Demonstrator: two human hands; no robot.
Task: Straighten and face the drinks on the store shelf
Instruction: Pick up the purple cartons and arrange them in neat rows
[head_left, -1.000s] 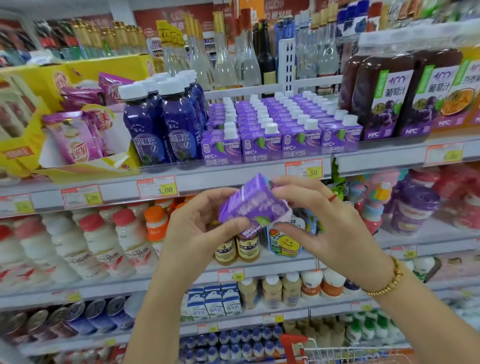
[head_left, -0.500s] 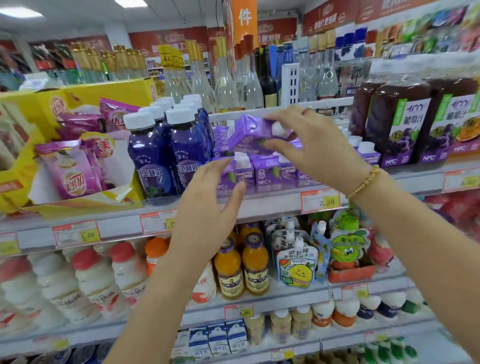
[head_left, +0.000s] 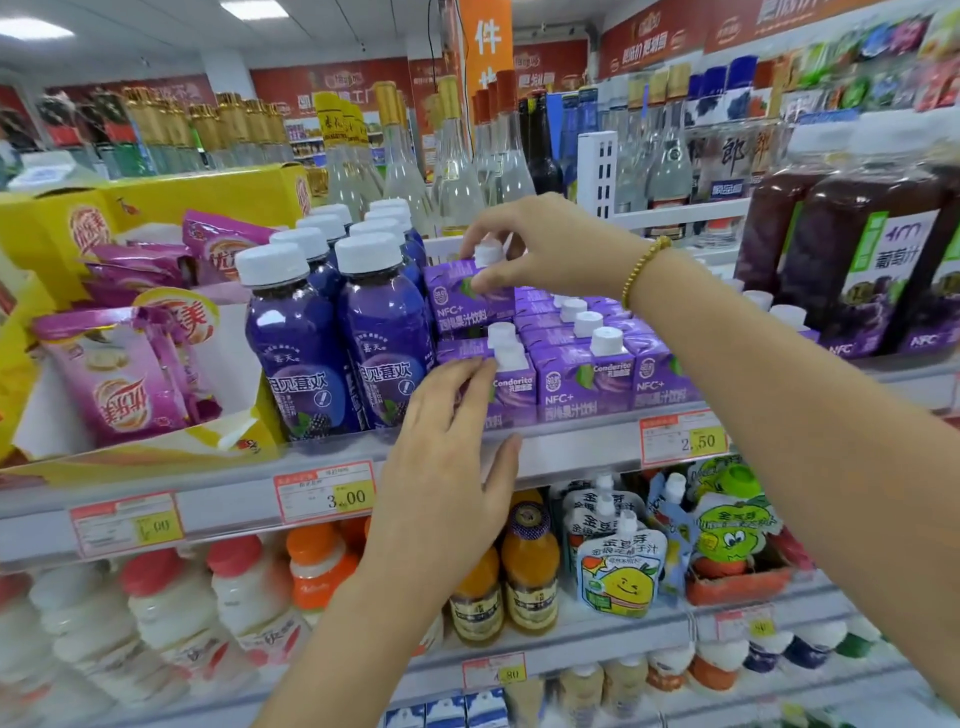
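Store shelving runs right across in front of this person, and nearest us the lower tier holds orange juice bottles and cartoon pouches. Up from there comes the grey shelf lip, carrying a 3.00 price tag and a 2.50 price tag.

Left hand reaches up over that lip, fingers straight and loosely spread, tips touching the front-left carton right beside its white cap, thumb down at the lip's edge. That carton stands at the shelf's front edge, first in a block of purple cartons with labels forward.

Tight quarters here: blue bottles crowd the block on its left, just beside it, and dark juice bottles close it in on the right. Free room is only above the caps.

Up in that space sits the held carton, upright, face forward, above the block's left rear corner and close against the blue bottles. Whether its base rests on the cartons beneath, I can't tell. Right hand, a bead bracelet on the wrist, pinches it from above, fingers curled round the cap, thumb on the front face.

Farther back, a white divider and tall glass bottles; off left, a yellow display box.
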